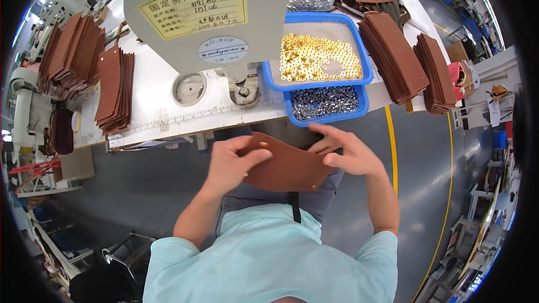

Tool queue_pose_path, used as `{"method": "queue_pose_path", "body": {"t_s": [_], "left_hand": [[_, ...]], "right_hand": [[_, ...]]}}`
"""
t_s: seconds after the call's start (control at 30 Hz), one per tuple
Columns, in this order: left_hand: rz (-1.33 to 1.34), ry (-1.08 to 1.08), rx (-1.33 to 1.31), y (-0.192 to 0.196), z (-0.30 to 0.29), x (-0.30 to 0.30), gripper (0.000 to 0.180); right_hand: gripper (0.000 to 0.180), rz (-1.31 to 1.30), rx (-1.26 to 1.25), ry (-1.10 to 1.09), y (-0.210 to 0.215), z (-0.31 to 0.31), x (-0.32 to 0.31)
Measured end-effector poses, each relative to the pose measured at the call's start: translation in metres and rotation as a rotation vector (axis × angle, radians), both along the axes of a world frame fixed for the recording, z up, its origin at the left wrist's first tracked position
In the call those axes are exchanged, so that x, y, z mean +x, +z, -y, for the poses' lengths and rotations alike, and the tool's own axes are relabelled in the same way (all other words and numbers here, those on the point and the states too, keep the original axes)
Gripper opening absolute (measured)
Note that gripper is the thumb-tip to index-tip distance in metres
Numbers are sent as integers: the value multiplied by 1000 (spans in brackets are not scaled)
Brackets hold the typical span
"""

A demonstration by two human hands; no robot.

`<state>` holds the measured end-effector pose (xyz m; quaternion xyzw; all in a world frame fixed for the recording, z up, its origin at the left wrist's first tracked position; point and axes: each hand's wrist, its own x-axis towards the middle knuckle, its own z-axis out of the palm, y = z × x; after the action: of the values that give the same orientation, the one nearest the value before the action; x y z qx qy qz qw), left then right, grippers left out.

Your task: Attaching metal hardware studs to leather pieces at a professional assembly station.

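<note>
Below the blue trays [366,73], both hands hold a brown leather piece [289,169]. Left hand [230,164] pinches its left edge; right hand [349,154] rests loosely bent fingers on its right corner. It looks thin, light and bendy, so hold the edges.

You hold a brown leather piece [286,168] flat between both hands: a curved flap shape with a rounded lower edge. A small gold rivet [264,145] sits near its upper left corner, just beside your left thumb; your right fingers pinch its upper right edge.
</note>
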<state>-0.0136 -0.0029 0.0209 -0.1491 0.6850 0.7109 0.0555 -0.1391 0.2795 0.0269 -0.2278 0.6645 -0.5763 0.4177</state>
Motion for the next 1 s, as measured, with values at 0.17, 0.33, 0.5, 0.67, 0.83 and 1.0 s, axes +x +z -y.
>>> {"method": "queue_pose_path", "body": {"t_s": [0.17, 0.33, 0.5, 0.67, 0.83, 1.0], "left_hand": [[26, 197, 301, -19, 44, 16, 21], [68, 319, 512, -38, 66, 38, 35], [-326, 541, 1134, -34, 66, 77, 70], [-443, 695, 974, -30, 53, 88, 69], [-350, 704, 269, -34, 57, 76, 69], [-397, 678, 145, 15, 162, 31, 66]], "right_hand": [[35, 13, 156, 168, -19, -4, -2], [17, -105, 255, 88, -28, 10, 18], [17, 182, -182, -140, -60, 56, 43], [21, 236, -347, -343, -86, 122, 68], [48, 282, -296, -126, -81, 157, 101], [49, -109, -15, 223, -96, 132, 94]]}}
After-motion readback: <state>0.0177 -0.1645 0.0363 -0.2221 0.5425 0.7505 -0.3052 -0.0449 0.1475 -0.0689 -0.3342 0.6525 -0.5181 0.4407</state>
